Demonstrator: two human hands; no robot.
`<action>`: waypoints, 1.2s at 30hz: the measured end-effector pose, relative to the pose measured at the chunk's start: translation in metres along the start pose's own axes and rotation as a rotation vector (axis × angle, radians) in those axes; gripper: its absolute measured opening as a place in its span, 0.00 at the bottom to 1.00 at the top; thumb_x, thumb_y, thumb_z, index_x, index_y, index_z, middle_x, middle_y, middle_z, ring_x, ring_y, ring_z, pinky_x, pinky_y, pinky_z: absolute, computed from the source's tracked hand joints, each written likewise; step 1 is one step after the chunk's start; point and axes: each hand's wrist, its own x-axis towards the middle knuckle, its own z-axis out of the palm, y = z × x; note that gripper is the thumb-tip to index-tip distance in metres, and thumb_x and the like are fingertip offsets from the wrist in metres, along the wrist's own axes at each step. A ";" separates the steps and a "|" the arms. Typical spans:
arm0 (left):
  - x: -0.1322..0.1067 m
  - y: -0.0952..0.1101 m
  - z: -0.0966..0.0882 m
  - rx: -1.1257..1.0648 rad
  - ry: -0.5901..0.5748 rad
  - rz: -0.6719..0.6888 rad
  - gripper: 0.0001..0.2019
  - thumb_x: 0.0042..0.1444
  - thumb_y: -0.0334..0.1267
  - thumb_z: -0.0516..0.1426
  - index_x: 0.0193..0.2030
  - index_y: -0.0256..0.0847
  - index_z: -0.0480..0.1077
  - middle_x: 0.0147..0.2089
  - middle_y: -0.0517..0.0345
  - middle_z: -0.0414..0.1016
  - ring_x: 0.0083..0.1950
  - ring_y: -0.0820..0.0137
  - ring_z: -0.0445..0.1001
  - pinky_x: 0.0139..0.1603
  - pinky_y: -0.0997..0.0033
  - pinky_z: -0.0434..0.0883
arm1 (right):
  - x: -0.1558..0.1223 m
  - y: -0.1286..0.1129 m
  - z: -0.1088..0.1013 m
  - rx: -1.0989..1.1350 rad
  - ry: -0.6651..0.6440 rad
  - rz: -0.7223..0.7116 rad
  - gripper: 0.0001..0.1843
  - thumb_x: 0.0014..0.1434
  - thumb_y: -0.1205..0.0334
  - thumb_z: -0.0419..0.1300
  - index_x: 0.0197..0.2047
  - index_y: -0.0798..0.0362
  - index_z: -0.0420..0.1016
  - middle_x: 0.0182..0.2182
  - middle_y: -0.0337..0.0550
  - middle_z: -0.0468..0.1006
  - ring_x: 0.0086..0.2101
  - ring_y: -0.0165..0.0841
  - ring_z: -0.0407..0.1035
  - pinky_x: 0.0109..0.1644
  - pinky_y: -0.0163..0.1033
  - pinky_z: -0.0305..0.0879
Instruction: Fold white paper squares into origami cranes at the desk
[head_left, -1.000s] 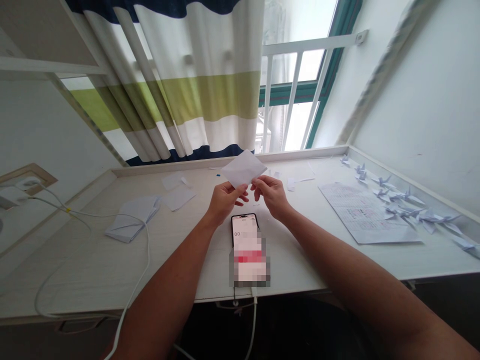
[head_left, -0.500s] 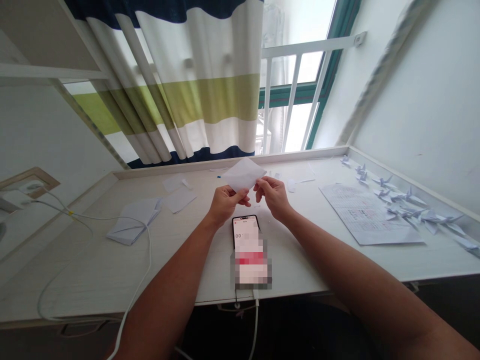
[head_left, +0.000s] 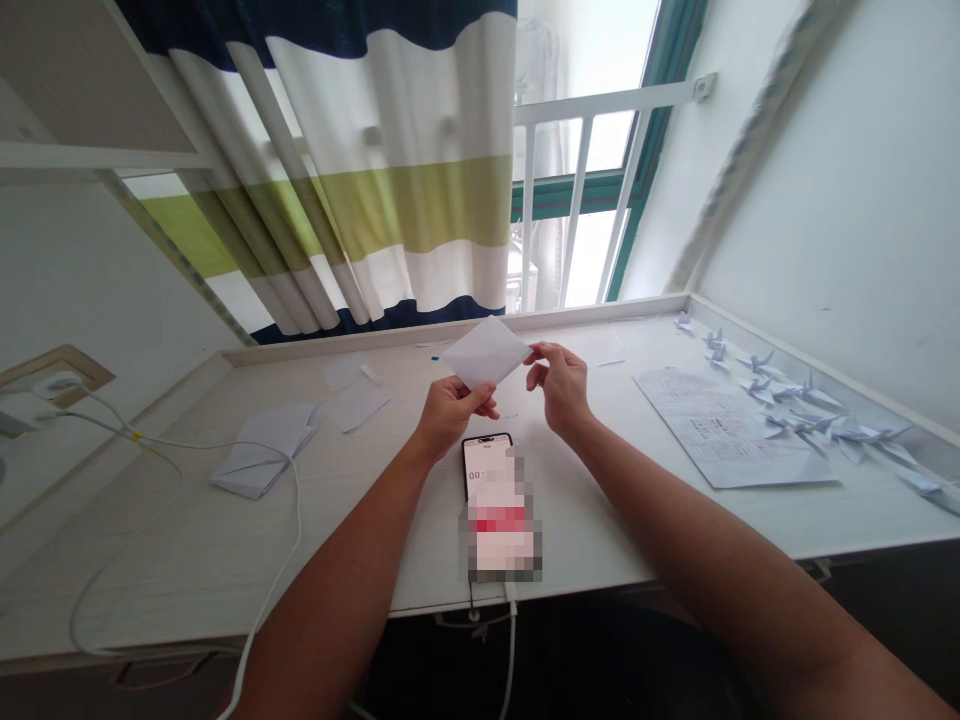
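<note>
A folded piece of white paper [head_left: 486, 350], diamond-shaped from here, is held up above the desk. My left hand [head_left: 454, 410] is closed on its lower left edge, thumb on top and fingers beneath. At the paper's right corner, my right hand [head_left: 561, 382] has its index finger and thumb together on the tip, the other fingers curled. Below the hands lies a phone [head_left: 489, 460] with a lit screen, partly blurred out, and a cable at its lower end.
Folded paper cranes [head_left: 806, 390] line the desk's right side beside a written sheet [head_left: 724, 425]. A stack of white paper [head_left: 259, 460] and loose paper pieces [head_left: 360, 405] lie left. A white cable [head_left: 300, 520] crosses the desk's left part. A curtain [head_left: 405, 200] hangs behind.
My right hand has shifted slightly right and up to the paper's right corner. The left hand keeps its hold on the paper. The view has moved a little.
</note>
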 end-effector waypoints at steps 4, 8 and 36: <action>0.002 -0.002 -0.003 0.004 0.067 0.010 0.22 0.50 0.55 0.71 0.32 0.34 0.79 0.28 0.53 0.81 0.27 0.67 0.80 0.34 0.65 0.78 | 0.003 0.001 -0.003 0.038 0.041 0.025 0.13 0.61 0.52 0.64 0.31 0.53 0.80 0.25 0.36 0.74 0.17 0.24 0.63 0.22 0.36 0.59; 0.002 -0.005 -0.001 0.005 0.072 0.008 0.23 0.50 0.57 0.71 0.35 0.34 0.80 0.31 0.52 0.83 0.27 0.67 0.81 0.34 0.65 0.78 | -0.012 0.007 0.005 -0.039 -0.364 0.070 0.16 0.58 0.50 0.68 0.28 0.54 0.80 0.23 0.38 0.75 0.20 0.27 0.68 0.28 0.37 0.66; 0.000 -0.011 0.002 0.031 -0.101 -0.100 0.19 0.50 0.52 0.73 0.35 0.35 0.83 0.34 0.46 0.85 0.30 0.65 0.82 0.33 0.67 0.74 | 0.002 -0.007 -0.001 -0.017 -0.002 -0.057 0.06 0.56 0.61 0.65 0.27 0.51 0.80 0.22 0.35 0.74 0.18 0.24 0.61 0.22 0.35 0.58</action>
